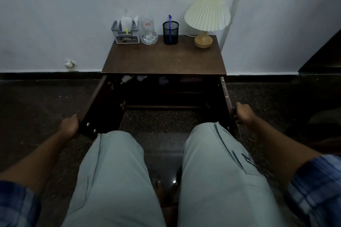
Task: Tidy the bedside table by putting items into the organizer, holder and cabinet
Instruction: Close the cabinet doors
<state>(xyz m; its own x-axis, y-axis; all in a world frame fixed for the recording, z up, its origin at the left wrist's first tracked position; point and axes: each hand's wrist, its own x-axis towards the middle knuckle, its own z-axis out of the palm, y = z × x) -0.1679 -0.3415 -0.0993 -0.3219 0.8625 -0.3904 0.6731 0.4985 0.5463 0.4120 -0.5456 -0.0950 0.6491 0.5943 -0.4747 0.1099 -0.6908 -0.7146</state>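
Observation:
The brown bedside table (164,59) stands against the wall with both cabinet doors swung wide. My left hand (69,125) grips the outer edge of the left door (96,105). My right hand (243,113) grips the edge of the right door (226,96). At the back of the tabletop stand a grey organizer (125,33) with papers and a yellow item, and a black mesh holder (170,33) with a blue pen. Inside the dark cabinet, small items lie on the top shelf: a white bottle (126,79), a bluish object (162,80), a purple thing (191,79).
A clear glass mug (147,30) stands between organizer and holder. A cream pleated lamp (206,16) occupies the back right corner. My knees in pale trousers (114,171) are close before the cabinet. Dark speckled floor lies all around; a dark piece of furniture (324,55) stands at right.

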